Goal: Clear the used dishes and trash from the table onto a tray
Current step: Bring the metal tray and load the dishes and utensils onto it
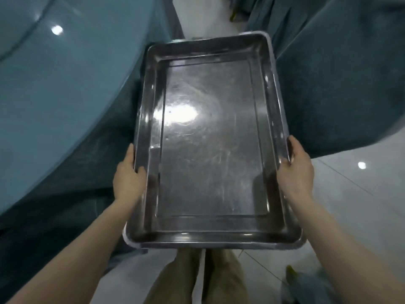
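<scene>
A rectangular stainless-steel tray (210,137) with rounded corners and a raised rim is held out in front of the body, over a pale tiled floor (355,207), with its long sides running away from the camera. The tray is gripped on both long edges, nearer the near end than the far one. The left hand (128,178) is wrapped over the left rim, the thumb lying inside against the wall and the fingers (131,152) reaching along and under the outer edge. The right hand (297,172) is closed on the right rim in the same way, its thumb hooked over the lip and its fingers (292,143) curled round the outside. Nothing is carried in the tray; only a bright reflection of a ceiling light is seen on its scratched base. To the left of the tray a round worktop (54,88) under a glossy blue-green cover is seen, its cloth skirt hanging down beside the tray's left edge. To the right, a second surface draped in dark teal cloth (341,80) is seen close by the tray's far right corner. Below the near edge, legs in khaki trousers (197,279) are visible, and a blurred yellow-and-grey object (306,284) lies on the floor near the lower right.
</scene>
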A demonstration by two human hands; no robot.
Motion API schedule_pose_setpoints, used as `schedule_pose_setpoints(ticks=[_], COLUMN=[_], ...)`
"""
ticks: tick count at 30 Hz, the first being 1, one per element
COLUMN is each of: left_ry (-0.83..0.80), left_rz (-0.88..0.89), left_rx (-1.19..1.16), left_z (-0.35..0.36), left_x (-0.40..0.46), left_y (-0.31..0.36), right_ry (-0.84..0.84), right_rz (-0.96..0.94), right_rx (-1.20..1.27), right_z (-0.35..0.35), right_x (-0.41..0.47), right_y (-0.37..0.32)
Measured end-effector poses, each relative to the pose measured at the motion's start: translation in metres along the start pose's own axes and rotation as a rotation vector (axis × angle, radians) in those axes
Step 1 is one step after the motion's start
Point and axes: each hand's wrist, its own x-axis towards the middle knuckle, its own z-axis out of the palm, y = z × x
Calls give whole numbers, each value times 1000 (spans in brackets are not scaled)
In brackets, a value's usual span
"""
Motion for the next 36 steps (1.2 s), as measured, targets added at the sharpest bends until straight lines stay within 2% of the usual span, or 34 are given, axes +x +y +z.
schedule_pose_setpoints(ticks=[4, 11, 17, 22, 26, 32, 36], left_ry=[-69, -115, -64, -60, -145, -71, -64], left_rz=[137, 211, 305, 369, 411, 585, 622], left_rx=[26, -63, -170, -288, -389, -469, -411], left_z=[-33, -50, -67, -67, -54, 17, 76], left_x=[-12, -24, -8, 2, -2, -29, -46], left_y=[43, 100, 171, 257, 333, 471, 539], right_ry=[88, 172, 286, 340, 378, 362, 275], right_rz=[-70, -95, -63, -49, -38, -71, -30], right_rx=[6, -64, 39, 200, 355, 485, 548], right_z=[-67, -153, -206, -264, -315, -417, -476], right_x=[-10, -19, -8, 19, 54, 135, 186], right_y=[-40, -71, -86, -86, -69, -13, 35])
